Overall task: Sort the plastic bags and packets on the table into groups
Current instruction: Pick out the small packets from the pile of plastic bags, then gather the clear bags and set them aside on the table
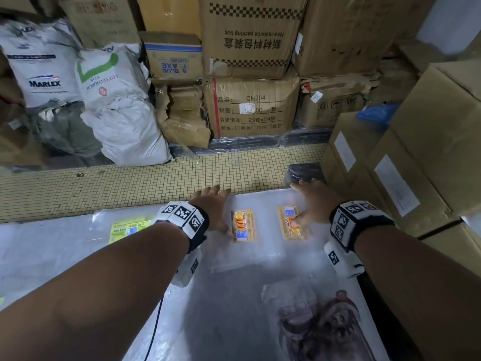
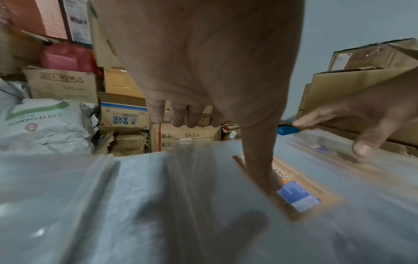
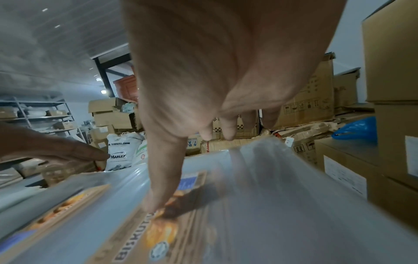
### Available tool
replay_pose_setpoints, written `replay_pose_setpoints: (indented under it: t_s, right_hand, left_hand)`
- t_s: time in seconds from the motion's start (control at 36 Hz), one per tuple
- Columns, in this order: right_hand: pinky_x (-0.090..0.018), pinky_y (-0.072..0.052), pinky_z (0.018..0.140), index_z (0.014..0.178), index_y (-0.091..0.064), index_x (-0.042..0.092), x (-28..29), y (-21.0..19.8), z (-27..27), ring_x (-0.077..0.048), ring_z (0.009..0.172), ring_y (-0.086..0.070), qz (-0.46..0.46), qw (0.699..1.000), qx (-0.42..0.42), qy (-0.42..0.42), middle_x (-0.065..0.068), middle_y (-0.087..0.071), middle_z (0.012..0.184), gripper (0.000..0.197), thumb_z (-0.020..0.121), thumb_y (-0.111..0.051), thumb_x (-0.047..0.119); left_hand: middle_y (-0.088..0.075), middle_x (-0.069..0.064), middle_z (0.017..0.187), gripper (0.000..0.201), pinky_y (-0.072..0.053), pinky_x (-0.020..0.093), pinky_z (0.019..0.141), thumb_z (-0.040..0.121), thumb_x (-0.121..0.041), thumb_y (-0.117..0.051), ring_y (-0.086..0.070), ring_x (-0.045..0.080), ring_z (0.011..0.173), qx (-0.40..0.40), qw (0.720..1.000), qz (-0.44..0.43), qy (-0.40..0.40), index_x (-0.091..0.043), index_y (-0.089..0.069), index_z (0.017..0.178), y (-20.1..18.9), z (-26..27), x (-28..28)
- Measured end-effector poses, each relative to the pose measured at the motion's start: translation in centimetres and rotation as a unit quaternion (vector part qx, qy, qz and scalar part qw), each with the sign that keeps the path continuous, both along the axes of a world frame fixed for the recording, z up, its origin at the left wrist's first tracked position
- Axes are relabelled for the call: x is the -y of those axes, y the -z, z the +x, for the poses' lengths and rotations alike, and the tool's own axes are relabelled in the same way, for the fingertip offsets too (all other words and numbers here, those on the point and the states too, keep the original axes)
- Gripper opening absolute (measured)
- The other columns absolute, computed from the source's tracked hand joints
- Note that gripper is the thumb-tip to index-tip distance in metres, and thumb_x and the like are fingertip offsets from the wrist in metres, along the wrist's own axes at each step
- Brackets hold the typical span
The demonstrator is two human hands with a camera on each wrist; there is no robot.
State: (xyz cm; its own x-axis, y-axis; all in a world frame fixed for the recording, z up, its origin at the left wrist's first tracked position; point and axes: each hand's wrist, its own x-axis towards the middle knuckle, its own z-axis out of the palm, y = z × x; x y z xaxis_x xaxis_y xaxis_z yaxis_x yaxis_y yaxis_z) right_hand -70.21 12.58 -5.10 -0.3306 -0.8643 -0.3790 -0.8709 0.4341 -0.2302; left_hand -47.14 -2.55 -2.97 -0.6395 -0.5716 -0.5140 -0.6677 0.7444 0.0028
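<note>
Hands lie flat on a stack of clear plastic bags (image 1: 263, 246) at the far right corner of the desk (image 1: 46, 246). The left hand (image 1: 213, 207) has straight fingers, thumb by one orange label (image 1: 244, 225). The right hand (image 1: 312, 201) is spread, thumb pressing the other orange label (image 1: 290, 222). A yellow-labelled packet (image 1: 127, 227) lies to the left.

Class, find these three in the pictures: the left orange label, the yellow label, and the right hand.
left orange label (image 1: 243, 225), head view, middle of its print
yellow label (image 1: 125, 228), head view, its centre
right hand (image 1: 313, 204), head view, back of hand
</note>
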Motion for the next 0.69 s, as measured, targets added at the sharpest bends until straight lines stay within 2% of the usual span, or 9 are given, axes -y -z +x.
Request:
replay_pose_setpoints:
  t_s: [0.08, 0.19, 0.36, 0.53, 0.64, 0.69]
  right_hand:
    - [-0.043, -0.023, 0.118, 0.155, -0.018, 0.019, 0.5, 0.0, -0.4, -0.029, 0.146, -0.021, 0.019, 1.0, -0.006, -0.008, -0.005, -0.027, 0.159, 0.115, 0.066, -0.083, 0.052]
    - [-0.046, -0.024, 0.118, 0.155, -0.016, 0.02, 1.2, 0.2, -0.8, -0.03, 0.145, -0.023, 0.035, 0.999, -0.021, -0.013, -0.004, -0.029, 0.158, 0.116, 0.065, -0.083, 0.053]
    - [-0.041, -0.026, 0.115, 0.155, -0.015, 0.023, 1.1, 0.5, -1.1, -0.03, 0.141, -0.023, 0.057, 0.997, -0.054, -0.003, -0.006, -0.03, 0.154, 0.112, 0.069, -0.079, 0.054]
    - [-0.041, -0.026, 0.114, 0.155, -0.014, 0.023, 1.1, -0.1, -0.9, -0.031, 0.142, -0.023, 0.064, 0.996, -0.057, -0.002, -0.008, -0.029, 0.154, 0.109, 0.072, -0.078, 0.053]
    - [-0.042, -0.026, 0.114, 0.155, -0.014, 0.023, 1.4, -0.6, -0.5, -0.031, 0.142, -0.021, 0.067, 0.996, -0.05, -0.001, -0.008, -0.027, 0.155, 0.107, 0.073, -0.076, 0.053]
    - [-0.042, -0.026, 0.114, 0.155, -0.016, 0.023, 1.5, -1.0, -0.3, -0.031, 0.142, -0.021, 0.059, 0.997, -0.055, 0.0, -0.009, -0.026, 0.156, 0.102, 0.076, -0.073, 0.053]
  left_hand:
    - [-0.016, 0.012, 0.163, 0.12, -0.015, 0.05, 0.121, 0.07, -0.056, -0.08, -0.017, 0.033, 0.149, 0.005, 1.0, -0.002, 0.013, -0.016, -0.008, 0.157, 0.3, -0.4, 0.0]
    - [-0.028, 0.011, 0.157, 0.114, -0.022, 0.049, 0.119, 0.072, -0.053, -0.079, -0.027, 0.033, 0.144, 0.008, 1.0, -0.012, 0.017, -0.015, -0.012, 0.156, 0.7, -0.5, 0.0]
    - [-0.044, 0.01, 0.142, 0.086, -0.033, 0.04, 0.11, 0.079, -0.043, -0.074, -0.042, 0.029, 0.131, -0.019, 0.998, -0.056, 0.02, -0.014, -0.031, 0.147, 1.3, -0.1, -0.4]
    - [-0.047, 0.012, 0.141, 0.073, -0.031, 0.04, 0.111, 0.086, -0.042, -0.067, -0.044, 0.03, 0.131, -0.034, 0.997, -0.062, 0.024, -0.011, -0.036, 0.145, 1.1, 0.0, -0.4]
    - [-0.039, 0.013, 0.149, 0.089, -0.022, 0.043, 0.117, 0.082, -0.051, -0.07, -0.034, 0.029, 0.139, -0.034, 0.999, -0.036, 0.021, -0.01, -0.029, 0.15, 0.6, 0.0, -0.2]
    - [-0.033, 0.013, 0.154, 0.094, -0.017, 0.044, 0.12, 0.083, -0.05, -0.071, -0.028, 0.03, 0.143, -0.04, 0.999, -0.021, 0.011, -0.012, -0.021, 0.154, 0.2, 0.2, -0.1]
